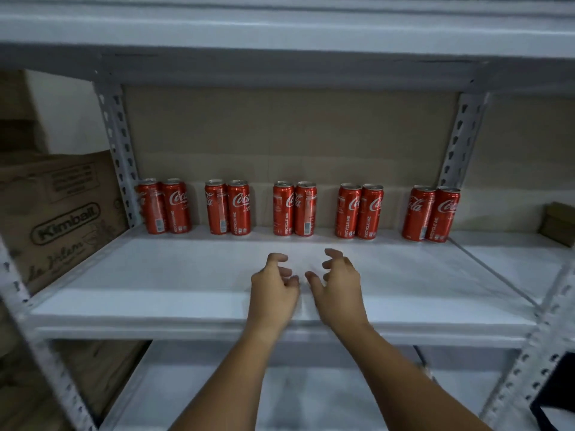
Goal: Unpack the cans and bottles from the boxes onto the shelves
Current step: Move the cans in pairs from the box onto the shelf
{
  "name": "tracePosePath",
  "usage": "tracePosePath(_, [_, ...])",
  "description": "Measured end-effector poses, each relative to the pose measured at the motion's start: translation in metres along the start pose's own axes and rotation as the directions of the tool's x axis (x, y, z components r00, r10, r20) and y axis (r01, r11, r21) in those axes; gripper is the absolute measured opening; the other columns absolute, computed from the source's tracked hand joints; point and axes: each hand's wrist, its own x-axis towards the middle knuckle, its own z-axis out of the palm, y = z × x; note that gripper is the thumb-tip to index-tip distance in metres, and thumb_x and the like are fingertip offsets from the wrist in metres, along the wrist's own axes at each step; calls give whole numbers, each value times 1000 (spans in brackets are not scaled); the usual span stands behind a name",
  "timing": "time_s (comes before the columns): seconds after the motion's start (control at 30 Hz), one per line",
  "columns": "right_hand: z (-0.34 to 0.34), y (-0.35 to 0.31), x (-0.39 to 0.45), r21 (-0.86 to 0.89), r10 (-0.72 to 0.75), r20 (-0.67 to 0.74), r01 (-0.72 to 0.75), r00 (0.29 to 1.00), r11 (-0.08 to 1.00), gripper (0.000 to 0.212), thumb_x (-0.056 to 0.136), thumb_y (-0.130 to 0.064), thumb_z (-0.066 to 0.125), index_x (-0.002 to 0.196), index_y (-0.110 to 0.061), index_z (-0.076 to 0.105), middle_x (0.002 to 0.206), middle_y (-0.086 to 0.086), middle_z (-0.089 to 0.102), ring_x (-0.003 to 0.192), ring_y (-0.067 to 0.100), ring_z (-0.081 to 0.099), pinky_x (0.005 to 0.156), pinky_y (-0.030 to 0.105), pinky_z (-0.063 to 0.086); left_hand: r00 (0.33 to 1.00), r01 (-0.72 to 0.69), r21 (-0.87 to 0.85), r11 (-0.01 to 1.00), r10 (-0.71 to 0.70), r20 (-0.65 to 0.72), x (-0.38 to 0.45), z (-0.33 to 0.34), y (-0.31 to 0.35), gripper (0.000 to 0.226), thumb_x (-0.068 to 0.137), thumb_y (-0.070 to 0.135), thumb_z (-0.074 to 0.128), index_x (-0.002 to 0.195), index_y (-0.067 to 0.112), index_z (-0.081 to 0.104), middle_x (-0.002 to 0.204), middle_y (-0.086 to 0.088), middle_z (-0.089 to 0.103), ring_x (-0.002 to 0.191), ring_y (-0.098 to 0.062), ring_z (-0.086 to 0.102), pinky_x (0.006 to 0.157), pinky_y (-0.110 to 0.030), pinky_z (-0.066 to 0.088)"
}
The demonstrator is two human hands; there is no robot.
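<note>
Both hands empty, fingers loosely curled, holding nothing: left hand, right hand hover just over the white shelf. Cans stand in pairs at the back, prob. leaving front space free. Slim red alu cylinders, glossy; shelf smooth, matte.

Cans: Coca-Cola, RECYCLE ME; box: Kimball

Stockroom: slotted-angle steel shelving, cola cans, cartons.
</note>
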Motion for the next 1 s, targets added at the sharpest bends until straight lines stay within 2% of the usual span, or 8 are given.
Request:
tracePosePath(0.1, [-15, -5, -41, 27, -49, -10, 49, 999, 998, 50, 96, -27, 66, 141, -18, 46, 116, -1, 56, 97, 13, 56, 77, 10, 39, 1000, -8, -77, 997, 8, -1, -42, -8, 5, 31, 95, 9, 65, 123, 21, 60, 97, 5, 71, 89, -6, 69, 73, -15, 54])
tracePosePath(0.2, [-24, -2, -80, 45, -71, -36, 73, 997, 996, 42, 96, -25, 66, 134, -19, 50, 106, -5, 55, 89, 9, 52, 69, 3, 36, 998, -63, -116, 991, 60, -31, -84, -12, 4, 26, 96, 9, 65, 117, 23, 63, 97, 9, 71, 87, 1, 66, 73, -9, 50])
tracePosePath(0.4, [-18, 40, -152, 57, 22, 32, -24, 999, 998, 37, 93, -22, 69, 127, -16, 55, 97, -1, 59, 80, 12, 57, 72, 22, 45, 999, -32, -29, 999, 33, 35, -162, 2, -52, 21, 95, 6, 64, 114, 15, 64, 102, 5, 68, 91, -2, 63, 76, -7, 45])
tracePosePath(0.53, [0, 89, -197, 8, 175, 146, -178, 974, 984, 34, 94, -24, 69, 125, -18, 54, 97, -1, 59, 79, 7, 57, 65, 14, 41, 979, 139, 43, 989, -144, 145, -213, 23, -115, 25, 95, 3, 63, 116, 17, 62, 107, 3, 67, 100, -11, 63, 86, -21, 48])
tracePosePath(0.67, [21, 138, -230, -124, 306, 284, -282, 909, 952, 35, 93, -18, 65, 127, -15, 54, 106, 3, 61, 90, 16, 63, 78, 29, 53, 937, 286, 185, 940, -315, 154, -248, 36, -175, 30, 91, -1, 61, 111, 21, 61, 101, -1, 68, 96, -19, 64, 81, -20, 43])
tracePosePath(0.77, [43, 166, -242, -203, 358, 352, -303, 865, 931, 34, 89, -18, 70, 118, -10, 55, 107, 7, 64, 93, 23, 65, 77, 33, 52, 918, 355, 265, 897, -388, 85, -258, 45, -219, 32, 85, -2, 69, 115, 9, 65, 112, -10, 68, 109, -30, 62, 95, -32, 46])
tracePosePath(0.87, [72, 186, -248, -291, 419, 415, -318, 808, 902, 38, 87, -18, 74, 117, -5, 55, 110, 8, 60, 102, 26, 60, 78, 30, 46, 881, 427, 286, 858, -466, 81, -259, 53, -247, 38, 86, -5, 67, 123, 3, 62, 122, -16, 61, 118, -33, 56, 101, -29, 38])
tracePosePath(1.0, [109, 202, -256, -323, 453, 481, -328, 751, 888, 51, 83, -22, 77, 124, -5, 53, 121, 14, 56, 113, 33, 56, 93, 38, 50, 858, 445, 304, 842, -498, 123, -251, 64, -275, 52, 89, 1, 69, 139, 3, 52, 132, -18, 58, 126, -34, 54, 107, -35, 39])
